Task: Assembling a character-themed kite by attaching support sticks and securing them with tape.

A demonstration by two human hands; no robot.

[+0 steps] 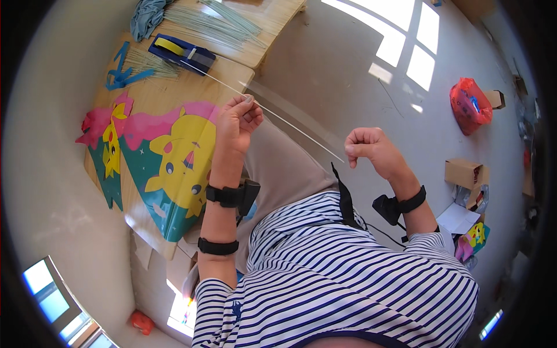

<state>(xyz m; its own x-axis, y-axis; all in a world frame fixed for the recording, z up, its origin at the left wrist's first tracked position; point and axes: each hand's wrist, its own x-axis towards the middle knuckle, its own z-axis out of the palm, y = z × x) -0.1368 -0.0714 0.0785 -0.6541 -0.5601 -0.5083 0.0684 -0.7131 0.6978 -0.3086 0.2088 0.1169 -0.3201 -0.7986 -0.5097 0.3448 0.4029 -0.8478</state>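
Note:
My left hand (241,116) pinches a thin white rod (296,129) between thumb and fingertips, above the table's right edge. One end of the rod reaches back over a blue tape dispenser (181,54) with a yellow roll. The other end runs down to my right hand (374,152), whose fingers are curled together; I cannot tell whether they touch the rod's tip. Left of my left forearm lies a printed kite-like sheet (180,168) in green, pink and yellow with a cartoon animal. A smaller printed piece (111,152) lies farther left.
On the wooden table (232,72) lie several thin sticks (214,26), a blue strip (122,75) and a grey-blue cloth (148,19). A red plastic bag (469,107) and a cardboard box (464,171) stand on the floor at right.

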